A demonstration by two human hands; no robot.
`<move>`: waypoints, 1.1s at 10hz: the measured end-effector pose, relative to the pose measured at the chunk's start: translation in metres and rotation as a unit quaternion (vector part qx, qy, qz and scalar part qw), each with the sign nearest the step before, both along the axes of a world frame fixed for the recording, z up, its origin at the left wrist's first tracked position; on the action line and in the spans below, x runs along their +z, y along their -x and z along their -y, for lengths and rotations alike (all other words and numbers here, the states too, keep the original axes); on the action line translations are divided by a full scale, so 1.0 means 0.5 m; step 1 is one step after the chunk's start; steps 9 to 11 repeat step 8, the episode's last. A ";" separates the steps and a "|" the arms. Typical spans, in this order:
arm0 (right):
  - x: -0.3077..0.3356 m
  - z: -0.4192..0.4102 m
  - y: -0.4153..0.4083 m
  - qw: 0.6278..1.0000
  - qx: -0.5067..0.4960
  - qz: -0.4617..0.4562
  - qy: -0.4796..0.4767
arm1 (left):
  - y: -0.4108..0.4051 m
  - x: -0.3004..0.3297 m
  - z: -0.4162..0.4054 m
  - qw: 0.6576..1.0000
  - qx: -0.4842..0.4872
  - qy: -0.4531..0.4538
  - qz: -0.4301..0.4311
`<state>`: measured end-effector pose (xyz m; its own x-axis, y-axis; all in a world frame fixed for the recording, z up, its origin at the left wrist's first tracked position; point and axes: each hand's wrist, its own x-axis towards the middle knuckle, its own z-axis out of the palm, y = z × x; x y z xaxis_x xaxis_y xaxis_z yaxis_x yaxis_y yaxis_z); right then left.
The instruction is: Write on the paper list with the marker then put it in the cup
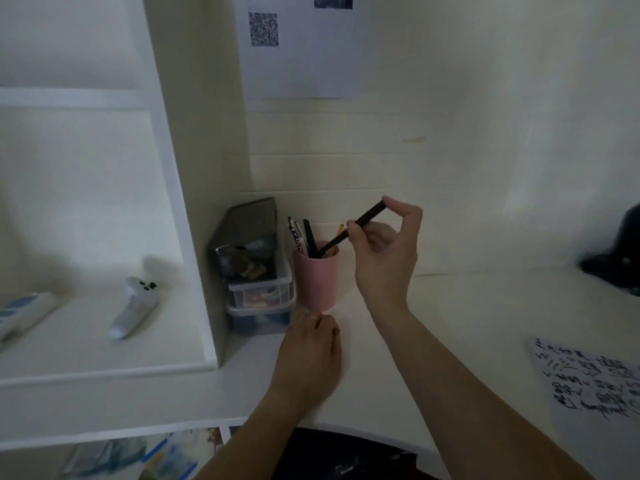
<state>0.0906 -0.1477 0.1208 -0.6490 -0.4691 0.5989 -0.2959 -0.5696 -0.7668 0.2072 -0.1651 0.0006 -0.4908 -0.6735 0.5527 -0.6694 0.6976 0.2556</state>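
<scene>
- Here, a smooth pink cup, a plain cylinder with a matte look, stands on the pale desk and serves as the landmark for everything else.
- Directly above and to the right of the cup, the right hand pinches a slim black marker between thumb and fingertips; the other fingers curl loosely.
- The marker is a straight stick, tilted, its lower end dipping past the cup's rim among the pens already standing there, its upper end pointing up and right.
- Just in front of the cup, near its base, the left hand rests on the desk curled into a loose fist; whether it holds anything cannot be told, and it does not visibly touch the cup.
- Far to the right of the cup, near the frame's edge, the paper list lies flat on the desk, a white sheet covered in dark handwritten lines.
- Touching or nearly touching the cup's left side, clear plastic boxes are stacked, with a dark angular item on top.
- Further left of the cup, on a white shelf, lies a soft grey squeeze tube.
- High above the cup, a printed sheet hangs on the ridged wall.
</scene>
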 end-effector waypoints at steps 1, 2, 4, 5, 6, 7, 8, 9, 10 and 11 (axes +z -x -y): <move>0.031 0.048 -0.004 0.987 -0.043 -0.153 0.001 | 0.002 -0.003 0.003 1.000 -0.002 0.002 -0.007; 0.022 0.093 -0.002 0.956 -0.058 -0.282 -0.057 | 0.001 -0.004 0.005 1.000 -0.008 0.008 -0.010; -0.035 0.147 0.015 0.911 -0.073 -0.370 -0.166 | 0.002 -0.004 0.005 1.000 0.001 0.011 -0.017; -0.049 0.149 0.019 0.908 -0.080 -0.376 -0.169 | 0.006 -0.006 0.006 1.000 -0.004 0.017 -0.020; -0.047 0.142 0.022 0.909 -0.089 -0.377 -0.156 | 0.003 -0.006 0.010 1.000 -0.001 0.016 -0.023; -0.036 0.121 0.021 0.911 -0.095 -0.373 -0.147 | 0.007 -0.006 0.004 1.000 -0.004 0.011 -0.011; -0.046 0.050 0.050 0.909 -0.098 -0.375 -0.154 | 0.004 -0.006 0.006 1.000 0.002 -0.005 -0.011; -0.046 0.050 0.050 0.909 -0.098 -0.375 -0.154 | 0.004 -0.006 0.006 1.000 0.002 -0.005 -0.011; -0.046 0.050 0.050 0.909 -0.098 -0.375 -0.154 | 0.004 -0.006 0.006 1.000 0.002 -0.005 -0.011; -0.046 0.050 0.050 0.909 -0.098 -0.375 -0.154 | 0.004 -0.006 0.006 1.000 0.002 -0.005 -0.011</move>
